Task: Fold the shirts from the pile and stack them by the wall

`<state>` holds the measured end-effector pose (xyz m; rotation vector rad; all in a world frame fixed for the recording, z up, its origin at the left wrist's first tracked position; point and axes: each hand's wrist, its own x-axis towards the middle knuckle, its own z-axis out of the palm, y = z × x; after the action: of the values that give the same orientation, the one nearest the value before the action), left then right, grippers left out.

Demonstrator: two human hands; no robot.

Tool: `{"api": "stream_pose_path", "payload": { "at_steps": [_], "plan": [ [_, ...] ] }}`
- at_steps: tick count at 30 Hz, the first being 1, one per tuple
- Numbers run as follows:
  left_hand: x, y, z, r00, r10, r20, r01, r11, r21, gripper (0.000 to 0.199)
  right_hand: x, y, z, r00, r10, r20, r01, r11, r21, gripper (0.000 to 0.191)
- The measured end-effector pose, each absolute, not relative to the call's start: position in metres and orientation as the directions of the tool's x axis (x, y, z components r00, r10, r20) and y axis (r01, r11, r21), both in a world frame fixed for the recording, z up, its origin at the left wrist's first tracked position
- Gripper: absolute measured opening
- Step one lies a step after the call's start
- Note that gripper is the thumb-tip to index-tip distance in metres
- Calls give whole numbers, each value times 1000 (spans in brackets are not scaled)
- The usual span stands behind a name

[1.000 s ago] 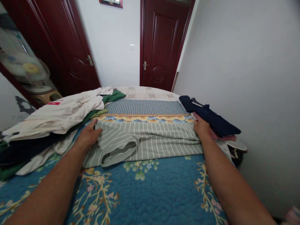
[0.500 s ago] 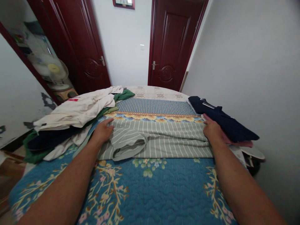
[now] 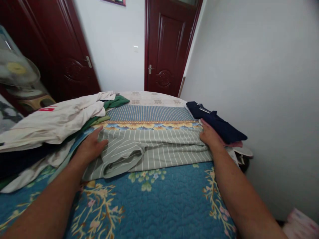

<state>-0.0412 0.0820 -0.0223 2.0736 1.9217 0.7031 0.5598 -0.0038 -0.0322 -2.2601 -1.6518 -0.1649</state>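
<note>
Now our spread left hand [image 3: 91, 147] touches the grey-green, white-striped cloth shirt [image 3: 171, 151]. Whether our right hand [image 3: 209, 135] pinches, we cannot tell.

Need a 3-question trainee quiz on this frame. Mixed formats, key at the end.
1. Multiple choice: which garment lies between the left hand and the right hand?
a) a plain navy one
b) the striped grey-green garment
c) a plain green one

2. True or false: its open sleeve lies nearer the right hand than the left.

3. Fill in: the white garment with the red mark lies to the person's ____.

Key:
1. b
2. False; the sleeve is nearer the left hand.
3. left
</note>
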Motion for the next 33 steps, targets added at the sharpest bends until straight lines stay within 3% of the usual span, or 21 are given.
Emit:
{"api": "stream_pose_path", "payload": {
  "at_steps": [6,9,12,17,21,23,25,28,31,33],
  "plan": [
    [-26,55,-11,-59,994,87,963,34,268,79,559,-17,-34,487,856,172,870,-456,-188,57],
    [-11,45,-14,-8,999,53,985,-1,170,83,556,-18,-34,479,868,133,874,-458,-164,48],
    [-7,46,-20,87,996,37,992,-90,92,70,553,-17,-30,497,852,164,864,-469,-182,45],
    [-35,65,-26,101,994,39,979,-106,174,52,554,-17,-25,589,776,228,806,-541,-240,46],
    [-46,67,-26,88,995,49,976,-96,195,59,555,-21,-25,593,786,174,802,-557,-217,44],
    [-43,62,-23,100,990,97,975,-117,188,58,551,-24,-23,581,779,236,814,-552,-181,45],
    [-38,55,-15,119,978,171,972,-150,180,56,542,-26,-20,489,793,362,871,-463,-162,45],
    [-31,41,3,109,968,224,969,-154,194,50,515,-25,-17,232,851,470,971,-173,-167,43],
    [-20,23,19,251,958,142,902,-285,326,44,481,-23,-22,-38,916,399,969,131,-208,37],
    [-9,12,23,417,906,79,808,-409,425,46,463,-23,-28,-172,937,305,946,243,-213,32]
  ]
}}
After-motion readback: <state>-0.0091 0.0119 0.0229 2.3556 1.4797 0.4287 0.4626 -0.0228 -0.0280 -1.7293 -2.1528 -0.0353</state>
